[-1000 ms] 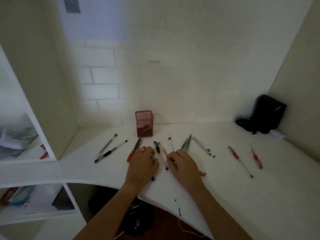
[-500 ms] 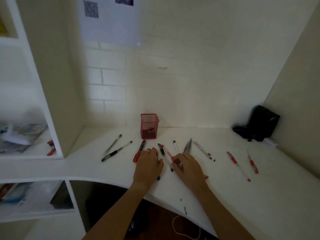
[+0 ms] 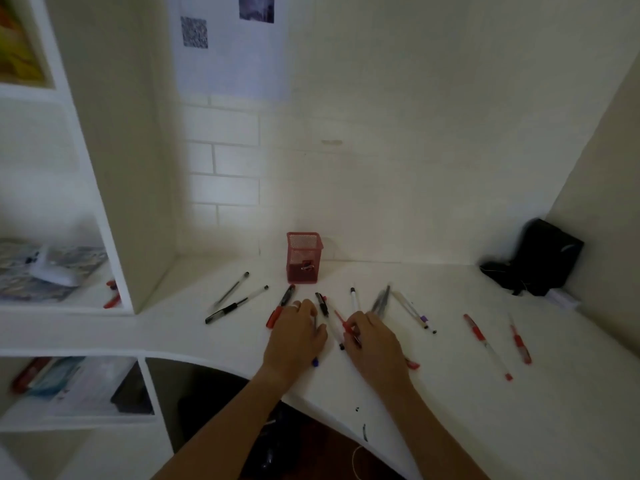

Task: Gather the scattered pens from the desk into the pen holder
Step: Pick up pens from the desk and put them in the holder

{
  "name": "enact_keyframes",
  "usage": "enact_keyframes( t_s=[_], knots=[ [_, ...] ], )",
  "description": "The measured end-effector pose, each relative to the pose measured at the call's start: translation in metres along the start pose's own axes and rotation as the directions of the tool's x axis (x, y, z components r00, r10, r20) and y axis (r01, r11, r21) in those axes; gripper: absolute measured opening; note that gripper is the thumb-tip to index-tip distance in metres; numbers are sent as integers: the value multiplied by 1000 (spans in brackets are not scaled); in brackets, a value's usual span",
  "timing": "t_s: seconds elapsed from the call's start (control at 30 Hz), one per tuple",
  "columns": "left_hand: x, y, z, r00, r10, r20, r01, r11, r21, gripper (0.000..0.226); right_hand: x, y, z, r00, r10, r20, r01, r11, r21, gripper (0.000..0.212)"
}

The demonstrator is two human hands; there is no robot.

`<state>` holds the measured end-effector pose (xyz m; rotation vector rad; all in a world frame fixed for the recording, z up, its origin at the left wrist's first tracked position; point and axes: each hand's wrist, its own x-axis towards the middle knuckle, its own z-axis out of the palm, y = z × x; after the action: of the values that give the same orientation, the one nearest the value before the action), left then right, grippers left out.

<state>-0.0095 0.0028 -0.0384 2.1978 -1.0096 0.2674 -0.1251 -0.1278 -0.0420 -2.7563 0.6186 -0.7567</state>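
One red mesh pen holder [image 3: 304, 257] on the desk [image 3: 519, 393]. About a dozen pens loose around it, exact count unclear where two hands [image 3: 294, 336] cover some. One black bag [image 3: 540, 259] at far right.

A white desk [image 3: 450, 393] is seen. On it are laid many pens [image 3: 486, 344], a red pen holder [image 3: 304, 258], and a black thing [image 3: 540, 258], maybe a bag.
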Motion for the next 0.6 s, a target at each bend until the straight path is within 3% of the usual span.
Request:
enact_keyframes(
  t_s=[0.27, 0.47, 0.6],
  knots=[
    [4, 4, -3, 984, -179, 17, 180, 982, -56, 13, -1, -2, -1, 997, 24, -68, -23, 999, 24, 3],
    [17, 15, -5, 962, -272, 12, 272, 962, -14, 17, 0, -1, -4, 975, 14, -220, 2, 997, 71, 20],
    [14, 31, -3, 933, -352, -81, 333, 925, -186, 11, -1, -2, -9, 966, 44, -253, 3, 983, 182, 19]
  ],
)
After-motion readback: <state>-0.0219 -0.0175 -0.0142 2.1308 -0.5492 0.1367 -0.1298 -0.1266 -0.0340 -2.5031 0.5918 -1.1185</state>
